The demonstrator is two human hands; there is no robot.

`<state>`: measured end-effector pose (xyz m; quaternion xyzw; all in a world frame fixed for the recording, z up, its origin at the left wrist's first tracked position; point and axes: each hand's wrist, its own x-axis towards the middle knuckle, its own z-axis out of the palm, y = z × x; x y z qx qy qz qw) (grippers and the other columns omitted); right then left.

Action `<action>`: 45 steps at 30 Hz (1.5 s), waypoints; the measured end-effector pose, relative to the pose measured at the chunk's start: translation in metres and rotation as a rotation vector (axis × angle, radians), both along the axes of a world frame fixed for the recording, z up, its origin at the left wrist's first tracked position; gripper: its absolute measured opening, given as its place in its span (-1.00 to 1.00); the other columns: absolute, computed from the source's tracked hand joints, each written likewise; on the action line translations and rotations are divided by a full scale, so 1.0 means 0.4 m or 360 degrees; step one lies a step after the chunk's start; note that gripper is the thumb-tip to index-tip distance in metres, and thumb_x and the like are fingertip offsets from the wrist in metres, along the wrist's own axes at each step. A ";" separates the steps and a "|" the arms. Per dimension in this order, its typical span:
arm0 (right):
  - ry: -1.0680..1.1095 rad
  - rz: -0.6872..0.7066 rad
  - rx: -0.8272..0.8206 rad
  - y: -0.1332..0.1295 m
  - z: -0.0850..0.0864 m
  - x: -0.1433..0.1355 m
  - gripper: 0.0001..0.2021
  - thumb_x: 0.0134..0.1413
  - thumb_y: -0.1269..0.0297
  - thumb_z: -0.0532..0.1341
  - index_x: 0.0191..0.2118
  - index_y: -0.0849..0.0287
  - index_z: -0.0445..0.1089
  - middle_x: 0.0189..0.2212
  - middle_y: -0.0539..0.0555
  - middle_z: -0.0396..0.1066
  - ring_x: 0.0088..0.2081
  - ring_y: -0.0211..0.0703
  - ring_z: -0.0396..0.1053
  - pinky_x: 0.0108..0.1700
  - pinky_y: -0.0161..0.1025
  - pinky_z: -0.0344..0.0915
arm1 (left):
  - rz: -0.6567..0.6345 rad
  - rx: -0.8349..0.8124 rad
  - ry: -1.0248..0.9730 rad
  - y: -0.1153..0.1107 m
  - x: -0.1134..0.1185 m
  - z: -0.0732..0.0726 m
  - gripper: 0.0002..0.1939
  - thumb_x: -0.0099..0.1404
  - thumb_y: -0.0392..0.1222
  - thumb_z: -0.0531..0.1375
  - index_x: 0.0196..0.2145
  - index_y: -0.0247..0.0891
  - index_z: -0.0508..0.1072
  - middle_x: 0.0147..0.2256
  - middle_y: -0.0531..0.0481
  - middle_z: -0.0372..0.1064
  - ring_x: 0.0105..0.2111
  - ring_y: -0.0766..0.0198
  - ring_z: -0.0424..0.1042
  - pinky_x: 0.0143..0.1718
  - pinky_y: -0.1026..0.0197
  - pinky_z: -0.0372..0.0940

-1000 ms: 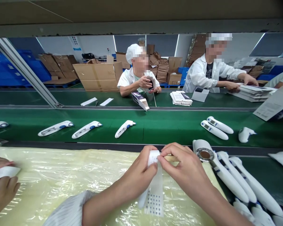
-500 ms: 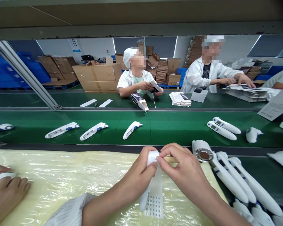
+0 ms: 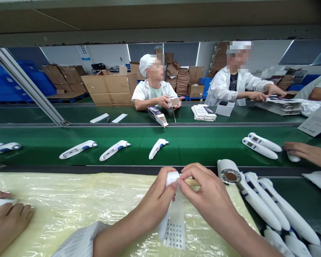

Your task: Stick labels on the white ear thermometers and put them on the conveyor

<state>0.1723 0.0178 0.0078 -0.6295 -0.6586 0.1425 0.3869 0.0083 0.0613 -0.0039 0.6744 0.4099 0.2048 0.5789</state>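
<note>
My left hand (image 3: 160, 189) is wrapped around a white handheld thermometer (image 3: 172, 176), its rounded end up between thumb and forefinger. Below that hand hangs a translucent sticker sheet (image 3: 174, 233) with rows of small grey dots, beside the thermometer's lower body. My right hand (image 3: 205, 185) has thumb and forefinger pinched together against the thermometer's upper end. Whatever sits between those fingertips is too small or hidden to make out. Both hands are above a yellow plastic-covered mat (image 3: 96, 200).
Several white thermometers (image 3: 115, 150) lie spaced along the green conveyor belt (image 3: 198, 142). To my right are a tape roll (image 3: 228, 172) and piled white thermometers (image 3: 275, 207). A neighbour's hands (image 3: 10, 217) are at left; another person's hand (image 3: 310, 153) reaches in at right. Two co-workers handle cartons opposite.
Thermometers on the belt have shifted slightly right. A hand has come in from the right over one of them. My own hands stay almost still, with the left thumb slightly shifted.
</note>
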 end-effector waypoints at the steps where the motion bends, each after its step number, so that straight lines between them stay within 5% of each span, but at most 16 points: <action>1: -0.0012 -0.0003 0.0009 0.000 -0.001 0.000 -0.87 0.20 0.27 0.19 -0.39 0.05 0.41 -0.29 -0.04 0.52 -0.24 -0.15 0.48 -0.31 -0.26 0.27 | 0.0001 0.0013 0.0000 0.001 0.000 -0.001 -0.74 0.47 0.02 -0.07 0.01 -0.12 0.18 -0.34 0.09 0.20 -0.35 0.25 0.23 -0.27 0.18 0.15; 13: -0.0135 -0.0024 0.0039 -0.004 -0.007 -0.006 -0.88 0.21 0.29 0.18 -0.37 0.05 0.40 -0.27 -0.05 0.52 -0.24 -0.13 0.48 -0.23 -0.18 0.27 | 0.0019 0.0149 0.0021 0.005 -0.002 -0.002 -0.73 0.46 -0.04 -0.08 0.03 -0.15 0.19 -0.26 0.03 0.26 -0.28 0.22 0.26 -0.23 0.16 0.16; 22: -0.0184 -0.0198 0.0390 -0.025 0.019 0.055 -0.82 0.26 0.11 0.18 -0.34 -0.01 0.44 -0.29 0.00 0.49 -0.27 -0.12 0.45 -0.31 -0.20 0.32 | 0.0103 0.0046 -0.0044 0.026 -0.001 -0.022 -0.76 0.43 -0.03 -0.02 -0.02 -0.11 0.26 -0.34 0.07 0.25 -0.37 0.28 0.29 -0.35 0.25 0.20; 28: -0.0163 -0.0061 0.0368 -0.014 0.006 0.039 -0.80 0.28 0.09 0.16 -0.35 -0.02 0.43 -0.29 0.01 0.49 -0.29 -0.10 0.46 -0.33 -0.19 0.37 | 0.0418 0.0315 0.0062 0.226 0.020 -0.050 -0.72 0.41 -0.08 -0.02 -0.01 -0.19 0.27 -0.33 0.04 0.30 -0.49 0.32 0.32 -0.40 0.24 0.29; 32: -0.0259 0.0056 0.0368 -0.012 -0.011 0.031 -0.80 0.30 0.10 0.14 -0.31 -0.02 0.44 -0.26 0.04 0.50 -0.31 -0.11 0.47 -0.32 -0.18 0.39 | 0.0551 0.0599 0.0269 0.387 0.043 -0.086 -0.54 0.38 -0.15 0.16 0.19 -0.26 0.22 0.03 -0.17 0.30 -0.09 0.12 0.42 -0.02 0.01 0.33; 36: -0.0295 0.0098 0.0348 -0.002 -0.030 0.034 -0.79 0.31 0.10 0.13 -0.30 -0.01 0.44 -0.27 0.04 0.51 -0.27 -0.09 0.48 -0.27 -0.18 0.39 | 0.0533 0.0793 0.0498 0.457 0.049 -0.121 -0.58 0.39 -0.10 0.22 0.14 -0.27 0.34 0.14 -0.18 0.27 0.08 0.00 0.35 0.09 -0.17 0.29; 41: -0.0336 0.0038 0.0161 0.005 -0.044 0.039 -0.79 0.28 0.16 0.12 -0.33 0.04 0.44 -0.31 0.02 0.52 -0.29 -0.10 0.48 -0.26 -0.17 0.32 | 0.0422 0.0982 0.0583 0.417 0.044 -0.114 -0.62 0.41 -0.13 0.20 0.13 -0.28 0.36 0.20 -0.19 0.23 0.19 -0.05 0.24 0.20 -0.25 0.15; 45: -0.0396 0.0118 -0.0280 -0.011 -0.050 0.039 -0.83 0.22 0.32 0.12 -0.35 0.08 0.45 -0.29 0.00 0.51 -0.28 -0.13 0.48 -0.25 -0.20 0.30 | 0.0137 0.1036 0.0456 0.291 0.013 -0.090 -0.70 0.42 -0.31 0.05 0.05 -0.26 0.43 0.20 -0.18 0.23 0.25 0.01 0.13 0.32 -0.15 -0.03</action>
